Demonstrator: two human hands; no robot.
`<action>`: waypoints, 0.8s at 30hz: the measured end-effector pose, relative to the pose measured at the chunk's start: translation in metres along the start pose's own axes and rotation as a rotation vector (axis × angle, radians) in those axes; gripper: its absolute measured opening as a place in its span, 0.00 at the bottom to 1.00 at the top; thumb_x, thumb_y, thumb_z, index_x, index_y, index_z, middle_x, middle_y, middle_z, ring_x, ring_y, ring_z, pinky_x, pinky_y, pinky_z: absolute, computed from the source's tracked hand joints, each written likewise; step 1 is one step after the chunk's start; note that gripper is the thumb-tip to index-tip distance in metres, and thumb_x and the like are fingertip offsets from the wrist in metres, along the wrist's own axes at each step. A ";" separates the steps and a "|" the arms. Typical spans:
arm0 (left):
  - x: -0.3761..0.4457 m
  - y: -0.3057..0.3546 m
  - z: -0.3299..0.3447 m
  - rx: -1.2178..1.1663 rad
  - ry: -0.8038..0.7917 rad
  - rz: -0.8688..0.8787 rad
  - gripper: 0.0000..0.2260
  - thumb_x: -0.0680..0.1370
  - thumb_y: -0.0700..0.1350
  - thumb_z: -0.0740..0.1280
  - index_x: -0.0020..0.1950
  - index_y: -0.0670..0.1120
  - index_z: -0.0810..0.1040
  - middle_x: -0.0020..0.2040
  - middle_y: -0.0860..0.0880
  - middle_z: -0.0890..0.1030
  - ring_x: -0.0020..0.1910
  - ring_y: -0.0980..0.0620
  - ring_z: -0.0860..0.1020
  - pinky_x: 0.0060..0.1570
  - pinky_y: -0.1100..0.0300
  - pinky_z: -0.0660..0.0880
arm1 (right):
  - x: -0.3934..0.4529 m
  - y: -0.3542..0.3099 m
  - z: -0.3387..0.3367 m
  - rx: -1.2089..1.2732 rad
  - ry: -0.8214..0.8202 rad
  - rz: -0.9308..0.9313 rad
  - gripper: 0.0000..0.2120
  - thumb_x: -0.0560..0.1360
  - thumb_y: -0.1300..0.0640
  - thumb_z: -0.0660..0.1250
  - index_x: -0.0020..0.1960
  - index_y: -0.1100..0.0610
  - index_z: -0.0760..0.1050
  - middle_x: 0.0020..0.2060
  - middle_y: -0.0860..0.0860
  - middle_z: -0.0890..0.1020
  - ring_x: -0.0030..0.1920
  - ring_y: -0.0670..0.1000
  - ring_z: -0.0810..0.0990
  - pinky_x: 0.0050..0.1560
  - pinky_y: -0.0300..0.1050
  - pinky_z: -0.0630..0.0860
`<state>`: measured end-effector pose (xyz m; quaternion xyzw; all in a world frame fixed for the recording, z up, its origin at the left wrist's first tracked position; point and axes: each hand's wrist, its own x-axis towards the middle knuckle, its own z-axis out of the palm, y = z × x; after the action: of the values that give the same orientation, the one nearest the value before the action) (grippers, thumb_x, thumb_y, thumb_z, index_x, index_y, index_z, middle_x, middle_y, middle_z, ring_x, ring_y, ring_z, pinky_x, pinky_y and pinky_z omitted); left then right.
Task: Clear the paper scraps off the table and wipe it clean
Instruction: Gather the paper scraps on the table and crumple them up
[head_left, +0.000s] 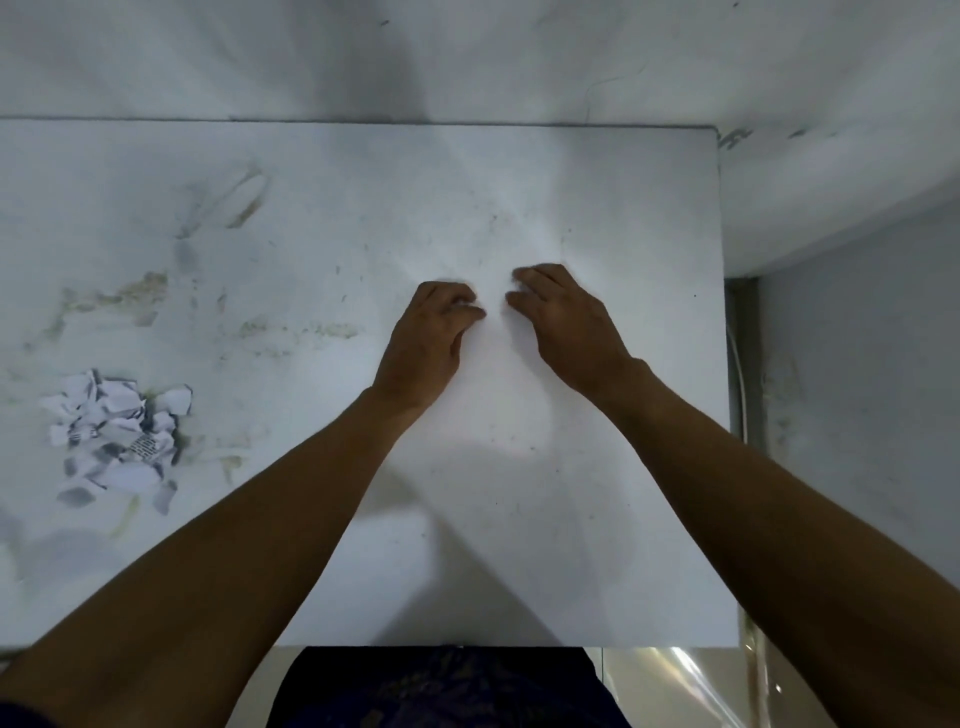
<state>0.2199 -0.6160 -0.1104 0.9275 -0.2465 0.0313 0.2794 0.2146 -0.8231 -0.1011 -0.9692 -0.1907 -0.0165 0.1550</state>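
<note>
The pile of paper scraps (117, 436) is found near the table's (597, 519) left edge, well apart from both hands at mid-table, the left hand (428, 343) lying nearer, and both it and the right hand (563, 319) are loosely curled, with nothing seen to be held.

both hands, left hand (434, 332) and right hand (563, 317), are resting close together on the table (623, 519), paper scraps (117, 436) lying well apart at its left.
</note>
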 end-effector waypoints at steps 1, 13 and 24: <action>-0.002 0.001 -0.001 -0.004 -0.005 -0.006 0.07 0.76 0.34 0.72 0.54 0.38 0.84 0.55 0.41 0.82 0.58 0.42 0.79 0.59 0.53 0.78 | -0.007 0.000 -0.001 -0.017 0.021 0.001 0.11 0.75 0.70 0.65 0.55 0.64 0.81 0.59 0.59 0.81 0.62 0.59 0.76 0.43 0.50 0.80; -0.036 0.015 -0.041 -0.164 0.017 -0.231 0.07 0.81 0.37 0.65 0.54 0.43 0.82 0.49 0.49 0.83 0.47 0.51 0.80 0.51 0.64 0.75 | -0.029 -0.055 -0.022 0.659 0.314 0.782 0.09 0.71 0.67 0.67 0.43 0.58 0.85 0.36 0.48 0.85 0.36 0.43 0.82 0.37 0.29 0.73; -0.158 -0.046 -0.148 -0.110 0.179 -0.462 0.06 0.81 0.37 0.65 0.55 0.43 0.81 0.50 0.49 0.82 0.47 0.54 0.79 0.49 0.64 0.75 | 0.006 -0.235 0.017 0.817 0.010 0.622 0.09 0.74 0.65 0.67 0.46 0.57 0.86 0.41 0.47 0.86 0.39 0.39 0.81 0.40 0.24 0.72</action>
<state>0.1151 -0.4343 -0.0398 0.9361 -0.0034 0.0351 0.3501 0.1313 -0.6090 -0.0477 -0.8402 0.1163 0.1018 0.5197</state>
